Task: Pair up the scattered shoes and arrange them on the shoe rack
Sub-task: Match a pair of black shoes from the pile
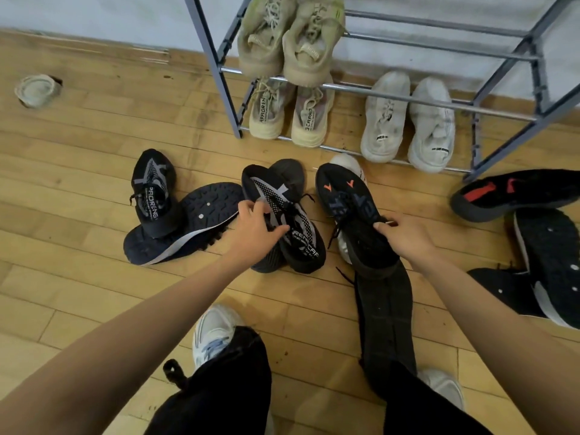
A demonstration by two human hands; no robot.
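My left hand [255, 226] pinches the tongue and laces of a black and grey knit shoe [301, 233] that lies on another dark shoe on the floor. My right hand [405, 235] grips the heel collar of a black shoe with orange marks [345, 199], lifted above a white shoe. A matching black and grey shoe [152, 193] rests on an overturned dark sole [194, 221] to the left. The grey metal shoe rack [219, 73] holds two beige pairs [292, 42] and a white pair [408, 120].
Black shoes with red marks [514, 193] and overturned black soles [549, 262] lie at the right. A round beige object [37, 89] sits on the wooden floor at far left. My own feet in pale sneakers [213, 334] and dark trousers fill the foreground.
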